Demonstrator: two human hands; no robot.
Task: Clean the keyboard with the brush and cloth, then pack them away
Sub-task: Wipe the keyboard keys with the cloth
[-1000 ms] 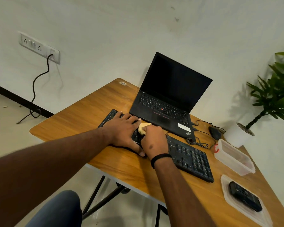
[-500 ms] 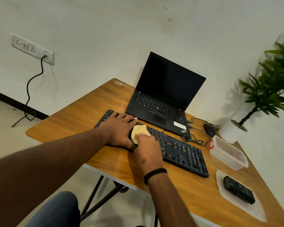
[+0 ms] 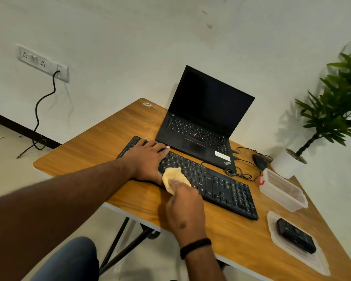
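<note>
The orange-brown wooden table carries everything, with an open black laptop at its far side against the wall. Just near of the laptop lies the long black computer keyboard, running from far left to near right. To its right sit a clear rectangular plastic container, open and apparently empty, and nearer, its flat clear lid with a small black brush-like block lying on it; whether that is the brush cannot be told for certain.

The left hand lies flat with straight fingers on the keyboard's left end, steadying it. The right hand grips a small bunched pale-yellow cloth and presses it against the keys at the near edge, left of the middle, touching the left hand's thumb side.

Judging from this, the cloth-wiping step is under way on the left portion. The right half probably remains to be wiped, and packing cloth and brush into the container is not yet done.
</note>
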